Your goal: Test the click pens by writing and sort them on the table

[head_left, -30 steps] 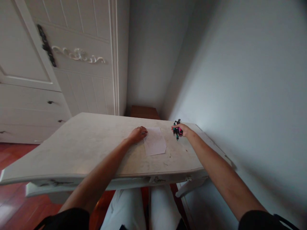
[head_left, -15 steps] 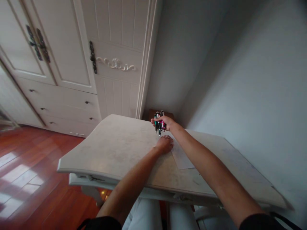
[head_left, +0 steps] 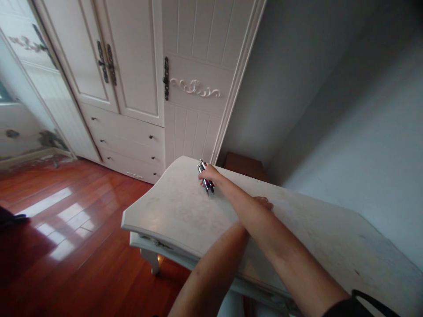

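A bundle of several pens (head_left: 206, 181) is gripped in my right hand (head_left: 209, 173), low over the far left part of the white table (head_left: 165, 202). The pens stand tilted, their tips pointing down at the tabletop; whether they touch it I cannot tell. My left hand (head_left: 264, 202) lies on the table farther right, its fingers stretched out and holding nothing I can see. My right forearm crosses over the left one and hides the left wrist and part of that hand.
Behind the table stands a brown box-like piece (head_left: 246, 165), beside the white wardrobe (head_left: 198, 127) with dark handles. A grey wall (head_left: 363, 145) runs along the right. Reddish wooden floor (head_left: 109, 211) lies to the left, with a dark object (head_left: 11, 218) at its edge.
My right hand has carried the pens left and lower toward the table. My left hand has shifted right, so the forearms now cross. The view has turned left; the white paper no longer shows clearly.
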Motion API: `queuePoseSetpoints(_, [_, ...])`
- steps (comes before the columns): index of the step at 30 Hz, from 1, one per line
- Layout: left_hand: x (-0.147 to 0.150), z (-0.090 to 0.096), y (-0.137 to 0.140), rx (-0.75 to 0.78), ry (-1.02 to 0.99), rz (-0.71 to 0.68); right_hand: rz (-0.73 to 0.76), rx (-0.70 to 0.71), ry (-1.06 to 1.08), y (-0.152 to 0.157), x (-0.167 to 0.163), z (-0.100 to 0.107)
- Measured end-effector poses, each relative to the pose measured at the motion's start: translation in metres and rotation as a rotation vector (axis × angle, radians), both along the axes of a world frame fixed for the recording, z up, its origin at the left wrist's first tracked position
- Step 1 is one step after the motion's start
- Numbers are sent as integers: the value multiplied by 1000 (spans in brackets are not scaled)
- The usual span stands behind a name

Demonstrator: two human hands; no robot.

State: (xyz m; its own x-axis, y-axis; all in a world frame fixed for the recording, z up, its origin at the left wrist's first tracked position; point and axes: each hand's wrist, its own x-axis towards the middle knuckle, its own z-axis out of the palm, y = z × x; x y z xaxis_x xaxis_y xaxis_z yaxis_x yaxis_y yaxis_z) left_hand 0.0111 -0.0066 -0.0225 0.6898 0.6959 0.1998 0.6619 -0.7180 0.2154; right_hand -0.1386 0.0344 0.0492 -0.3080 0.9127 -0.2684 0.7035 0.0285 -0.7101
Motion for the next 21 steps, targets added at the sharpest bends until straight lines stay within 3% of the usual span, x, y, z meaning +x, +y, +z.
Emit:
queuePoseSetpoints(3, [4,-8,1,28,-149,83,13,93,-79,2,-13,0])
queuePoseSetpoints(9, [6,-10,1,28,-191,80,19,233,-258,0,-23,1])
queuePoseSetpoints(21, [5,-7,-1,5,-248,91,81,310,-336,-19,-25,9])
